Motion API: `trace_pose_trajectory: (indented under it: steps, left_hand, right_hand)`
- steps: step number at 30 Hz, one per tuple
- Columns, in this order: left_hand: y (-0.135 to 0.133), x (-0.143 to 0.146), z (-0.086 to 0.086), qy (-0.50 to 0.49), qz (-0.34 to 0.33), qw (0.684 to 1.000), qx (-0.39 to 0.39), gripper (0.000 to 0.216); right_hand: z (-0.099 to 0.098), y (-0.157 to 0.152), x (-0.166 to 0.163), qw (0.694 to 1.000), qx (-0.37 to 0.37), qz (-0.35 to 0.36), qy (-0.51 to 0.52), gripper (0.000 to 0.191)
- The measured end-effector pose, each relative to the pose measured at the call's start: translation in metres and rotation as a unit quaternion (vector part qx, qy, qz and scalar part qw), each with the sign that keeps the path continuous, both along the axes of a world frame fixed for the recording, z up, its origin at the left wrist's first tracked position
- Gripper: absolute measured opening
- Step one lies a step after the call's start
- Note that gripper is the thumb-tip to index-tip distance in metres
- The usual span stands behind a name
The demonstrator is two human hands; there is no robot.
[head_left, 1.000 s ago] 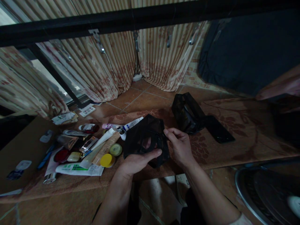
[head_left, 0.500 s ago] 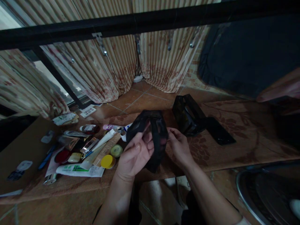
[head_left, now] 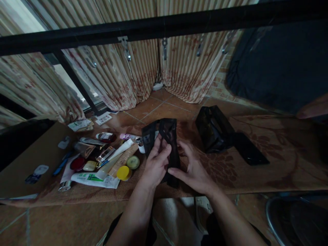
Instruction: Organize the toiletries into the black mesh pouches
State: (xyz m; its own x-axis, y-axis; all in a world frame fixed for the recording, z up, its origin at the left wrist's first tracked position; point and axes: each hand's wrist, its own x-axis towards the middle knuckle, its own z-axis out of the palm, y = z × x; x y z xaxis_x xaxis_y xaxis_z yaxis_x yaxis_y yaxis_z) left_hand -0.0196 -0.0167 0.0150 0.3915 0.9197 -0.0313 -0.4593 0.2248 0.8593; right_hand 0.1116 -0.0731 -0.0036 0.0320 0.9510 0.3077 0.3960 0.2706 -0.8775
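Note:
A small black mesh pouch stands upright over the patterned mat. My left hand grips its left side, thumb and fingers closed round the fabric. My right hand is beside the pouch on the right, fingers stretched out, its thumb touching the pouch's lower edge. Left of my hands lies a pile of toiletries: a white and green tube, a yellow lid, a round green tin, a red round case and several more tubes.
A second black pouch and a flat black case lie on the mat to the right. A cardboard sheet is at the left. Striped curtains hang behind, under a black bar. A round metal object sits at lower right.
The black pouch was turned from a wide spread shape to a narrow upright one. My left hand rose along its side. My right hand let go and spread its fingers.

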Motion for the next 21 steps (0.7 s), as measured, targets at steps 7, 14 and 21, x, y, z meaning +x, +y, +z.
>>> trace_pose_trajectory:
  steps: [7,14,21]
  left_hand:
    - [0.0,0.002,-0.013,0.201,-0.061,0.956,0.204,0.057]
    - [-0.018,0.0,-0.007,0.39,0.101,0.792,0.46,0.052]
    - [-0.006,-0.008,-0.01,0.453,0.205,0.783,0.373,0.063]
  right_hand:
    - [-0.013,0.008,-0.001,0.996,-0.026,-0.064,-0.06,0.063]
    - [-0.02,0.017,0.009,0.977,-0.012,-0.211,-0.003,0.026]
    - [-0.017,0.018,0.004,0.948,-0.032,-0.201,0.245,0.015]
